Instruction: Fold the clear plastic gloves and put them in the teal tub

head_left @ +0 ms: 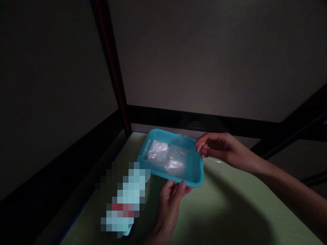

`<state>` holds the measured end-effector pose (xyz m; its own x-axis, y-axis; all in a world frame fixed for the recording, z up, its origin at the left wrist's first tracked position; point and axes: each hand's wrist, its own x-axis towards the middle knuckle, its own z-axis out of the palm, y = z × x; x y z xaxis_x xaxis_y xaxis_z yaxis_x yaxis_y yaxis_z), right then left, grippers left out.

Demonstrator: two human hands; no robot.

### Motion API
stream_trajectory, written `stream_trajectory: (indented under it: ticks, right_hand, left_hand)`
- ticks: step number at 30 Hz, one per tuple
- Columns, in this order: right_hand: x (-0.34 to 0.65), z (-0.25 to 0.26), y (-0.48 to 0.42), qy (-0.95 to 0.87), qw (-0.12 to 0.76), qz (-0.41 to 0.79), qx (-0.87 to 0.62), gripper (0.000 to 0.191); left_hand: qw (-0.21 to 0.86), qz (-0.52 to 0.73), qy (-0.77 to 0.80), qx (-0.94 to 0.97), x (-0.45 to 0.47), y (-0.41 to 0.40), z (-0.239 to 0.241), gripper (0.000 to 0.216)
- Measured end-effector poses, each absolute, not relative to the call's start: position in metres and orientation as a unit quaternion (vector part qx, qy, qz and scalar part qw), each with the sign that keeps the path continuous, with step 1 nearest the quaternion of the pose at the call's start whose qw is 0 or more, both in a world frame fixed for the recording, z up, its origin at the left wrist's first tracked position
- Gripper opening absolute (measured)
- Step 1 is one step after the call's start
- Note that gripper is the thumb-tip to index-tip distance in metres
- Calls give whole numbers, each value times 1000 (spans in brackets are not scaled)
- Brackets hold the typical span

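A shallow blue plastic tray [198, 170] is tilted a little above the green surface. My left hand [173, 199] is closed on its near rim, thumb on the outer side and fingers reaching underneath. Inside the tray lie folded clear plastic bags [157, 151], shiny and flat, covering its left and middle part. At the tray's right far corner is my right hand [217, 148], its fingers loosely bent and thumb apart from them, with nothing visible between them. Whether its fingertips touch the rim, I cannot tell.
The green mat-like surface [230, 200] has a blue edge at left. On it lies a long pale-blue item [130, 200], blurred by pixelation. A thin clear strip [214, 160] shows below my right hand. Dark walls [204, 61] and a wooden post [112, 58] stand behind.
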<state>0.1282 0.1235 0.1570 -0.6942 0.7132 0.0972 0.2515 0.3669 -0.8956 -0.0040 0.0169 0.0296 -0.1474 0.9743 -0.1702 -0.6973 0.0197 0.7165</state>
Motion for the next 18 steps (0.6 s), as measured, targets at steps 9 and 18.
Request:
stream_trajectory:
  ticks: [9, 18]
  right_hand:
    - [79, 147, 98, -860, 165, 429, -222, 20]
    - [40, 140, 108, -932, 89, 279, -215, 32]
  left_hand:
    - [601, 688, 345, 216, -5, 24, 27, 29]
    - [608, 683, 358, 189, -4, 24, 30, 34]
